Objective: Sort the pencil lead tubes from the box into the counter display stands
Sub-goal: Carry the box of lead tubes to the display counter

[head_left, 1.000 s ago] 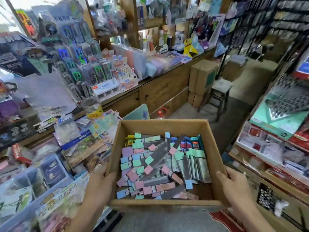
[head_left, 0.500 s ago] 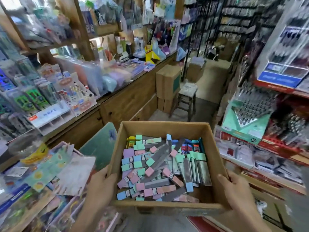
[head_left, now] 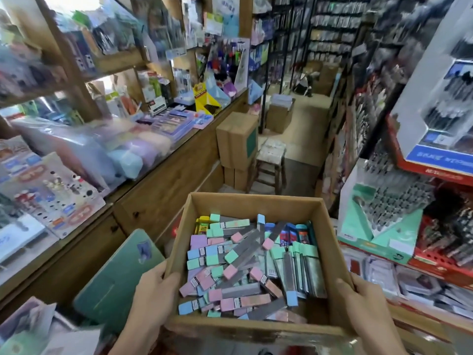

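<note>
An open cardboard box (head_left: 253, 203) is held up in front of me in a shop aisle. Inside lie several pencil lead tubes (head_left: 245, 265), flat grey cases with pink, green, blue and purple caps, heaped loosely. My left hand (head_left: 153, 290) grips the box's left wall near its front corner, thumb over the rim. My right hand (head_left: 361, 301) grips the right wall the same way. A green display stand (head_left: 378, 242) filled with dark pens sits on the right-hand shelf, and a white and orange pen stand (head_left: 58, 201) sits on the wooden counter (head_left: 163, 180) at the left.
The counter carries pastel pouches (head_left: 128, 155) and notebooks. Cardboard cartons (head_left: 238, 142) and a wooden stool (head_left: 271, 160) stand in the aisle ahead. A green folder (head_left: 115, 280) leans beside the box. Red racks (head_left: 435, 172) of stationery line the right side.
The view has swung rightward along the aisle; the counter stands have slid to the left edge and the right shelves show more. Both hands keep the same grip on the box.
</note>
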